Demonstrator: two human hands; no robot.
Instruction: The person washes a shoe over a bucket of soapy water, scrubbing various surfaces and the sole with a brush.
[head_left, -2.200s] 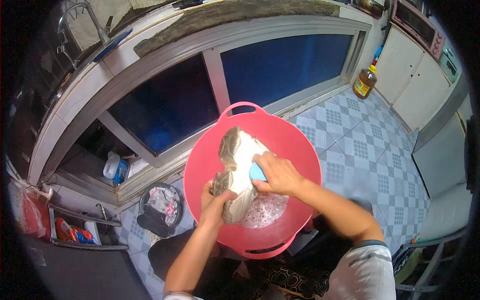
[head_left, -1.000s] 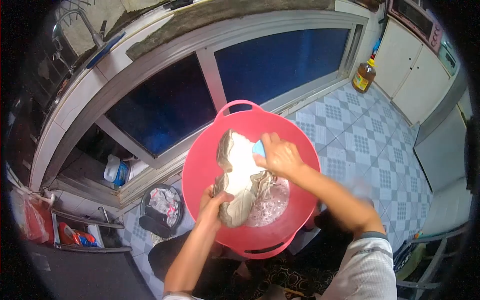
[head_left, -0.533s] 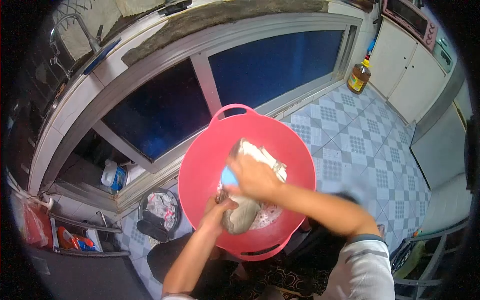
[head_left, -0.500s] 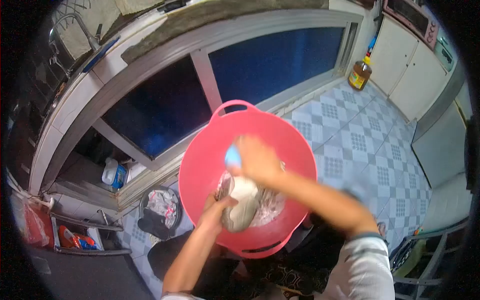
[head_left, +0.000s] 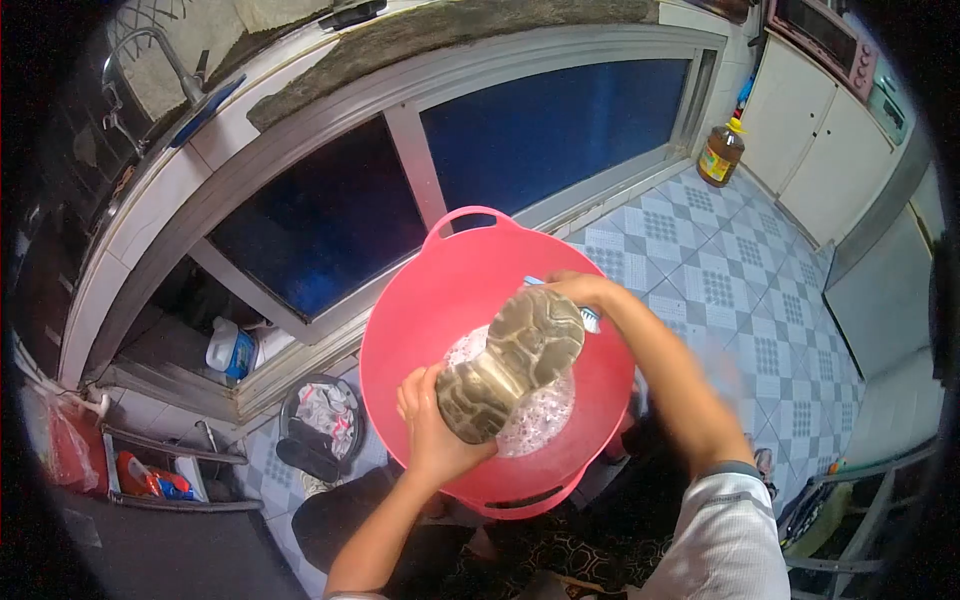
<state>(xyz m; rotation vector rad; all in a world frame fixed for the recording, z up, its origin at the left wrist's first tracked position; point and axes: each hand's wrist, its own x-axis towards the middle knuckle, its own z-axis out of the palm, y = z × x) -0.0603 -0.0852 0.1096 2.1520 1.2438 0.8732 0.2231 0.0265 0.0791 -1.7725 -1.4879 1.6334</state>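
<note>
My left hand [head_left: 435,430] is closed around the lower end of a shoe [head_left: 510,365], whose patterned olive-grey sole faces up toward me. The shoe is held at a slant over a pink tub [head_left: 460,262] with foamy water [head_left: 540,415] at the bottom. My right hand [head_left: 582,288] is at the shoe's upper end, near the tub's right wall. In it is a scrub brush [head_left: 591,320] with a blue back and white bristles, partly hidden by the shoe and fingers.
Left of the tub stands a dark basin [head_left: 292,410] with crumpled cloth and dark footwear. A bottle of brown liquid [head_left: 720,153] stands on the tiled floor [head_left: 740,270] by white cabinets [head_left: 835,140]. A windowed partition [head_left: 550,125] runs behind the tub; a rack [head_left: 860,520] is at right.
The shoe has turned so its sole now faces up. My right hand has moved right with the brush, from above the shoe to beside its upper end.
</note>
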